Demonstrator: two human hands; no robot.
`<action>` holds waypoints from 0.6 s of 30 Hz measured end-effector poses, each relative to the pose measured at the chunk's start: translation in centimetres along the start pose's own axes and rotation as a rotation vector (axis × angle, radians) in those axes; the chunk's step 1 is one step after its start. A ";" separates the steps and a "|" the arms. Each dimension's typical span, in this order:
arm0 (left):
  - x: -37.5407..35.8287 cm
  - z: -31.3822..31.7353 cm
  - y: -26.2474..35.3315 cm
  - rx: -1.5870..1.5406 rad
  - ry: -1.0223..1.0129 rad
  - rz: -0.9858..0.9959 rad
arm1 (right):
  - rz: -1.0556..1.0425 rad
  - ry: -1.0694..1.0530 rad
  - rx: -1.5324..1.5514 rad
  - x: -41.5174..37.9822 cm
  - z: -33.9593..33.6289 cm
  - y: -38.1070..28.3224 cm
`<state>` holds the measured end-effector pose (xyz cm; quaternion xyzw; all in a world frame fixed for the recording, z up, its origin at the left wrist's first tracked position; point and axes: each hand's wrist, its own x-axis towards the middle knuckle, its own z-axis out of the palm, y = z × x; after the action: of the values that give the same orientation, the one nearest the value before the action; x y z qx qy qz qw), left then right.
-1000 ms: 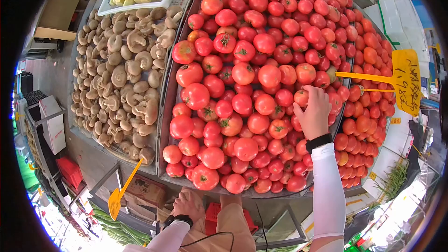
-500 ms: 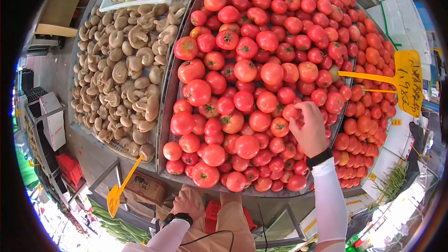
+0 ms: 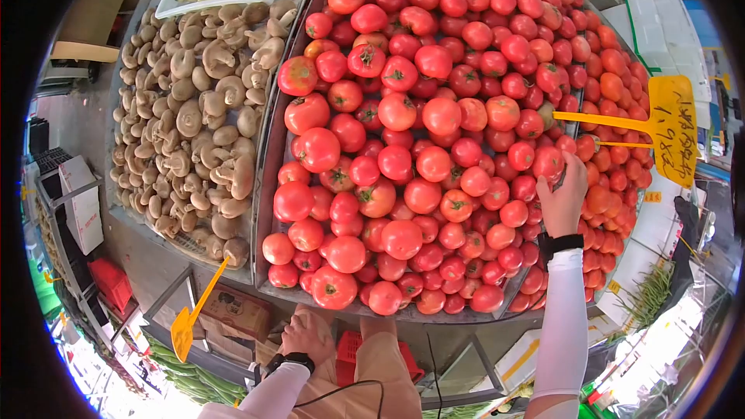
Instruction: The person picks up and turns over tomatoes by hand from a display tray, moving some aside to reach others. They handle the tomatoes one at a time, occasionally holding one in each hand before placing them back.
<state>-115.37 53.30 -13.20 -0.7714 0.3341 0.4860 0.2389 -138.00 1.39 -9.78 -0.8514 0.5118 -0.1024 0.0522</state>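
A large heap of red tomatoes (image 3: pixel 401 240) fills the display in front of me. At the right side of the heap, my right hand (image 3: pixel 565 195) has its thumb and fingers closed around one tomato (image 3: pixel 548 162), which still sits among the others. Part of this tomato is hidden by the fingers. Down by my legs, my left hand (image 3: pixel 308 335) rests on my knee with loosely bent fingers and holds nothing. Both wrists wear black bands. A yellow price sign (image 3: pixel 672 130) sticks out of the heap just above my right hand.
Brown mushrooms (image 3: pixel 188 118) fill the bay to the left, with a yellow sign (image 3: pixel 183 332) at its front corner. A white tray (image 3: pixel 221 5) of pale green stalks stands behind them. Further tomatoes (image 3: pixel 613 178) lie beyond a divider at right. A red crate (image 3: pixel 348 353) is below.
My right hand has moved right across the heap, and its fingers are now around a tomato near the divider. The view has shifted slightly; my left hand stays on my knee.
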 end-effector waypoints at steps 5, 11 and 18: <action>0.3 -0.2 -0.1 -0.018 -0.072 -0.037 | 0.041 -0.087 0.140 0.8 2.2 2.0; 0.1 0.5 -0.2 -0.008 0.041 0.007 | 0.058 -0.065 0.073 0.9 2.6 2.3; -0.3 -0.9 0.2 -0.025 -0.054 -0.015 | -0.219 -0.057 -0.062 2.2 1.6 -2.6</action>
<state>-115.00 52.62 -12.58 -0.7633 0.3157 0.5091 0.2420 -134.41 0.69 -10.53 -0.9059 0.4172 -0.0671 0.0288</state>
